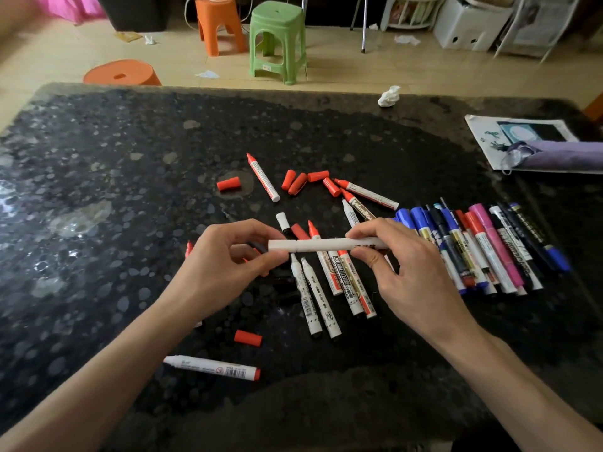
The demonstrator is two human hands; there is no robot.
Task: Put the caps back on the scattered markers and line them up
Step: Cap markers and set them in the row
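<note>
Gripping a white marker (pixel 326 244) level above the middle of the table (pixel 98 190), the person is using both hands. The left hand (pixel 228 256) is pinching the white cap (pixel 280 246) between thumb and fingertips. The right hand (pixel 401 265) is pinching the barrel the same way, and a narrow seam is showing where cap and barrel meet. Dark characters are running along the barrel beside the right thumb, too blurred to read.

A purple fabric bundle (pixel 554 154) is lying on a printed cloth bag (pixel 483 132) by the right edge. Whether either is holding anything I cannot tell.

Below the hands, several uncapped markers (pixel 326 288) are lying in a loose bunch, with barcodes and small print on their barrels. A brown-labelled marker (pixel 360 208) just beyond the right hand is showing "WHITEBO", the rest being hidden. Toward the right edge, a row of capped markers (pixel 483 246) is lying side by side in blue, red, pink and black. Loose red caps (pixel 306 182) are sitting in a cluster beyond the hands, toward the far edge. A lone marker (pixel 212 367) with a barcode is lying toward the near edge.
</note>
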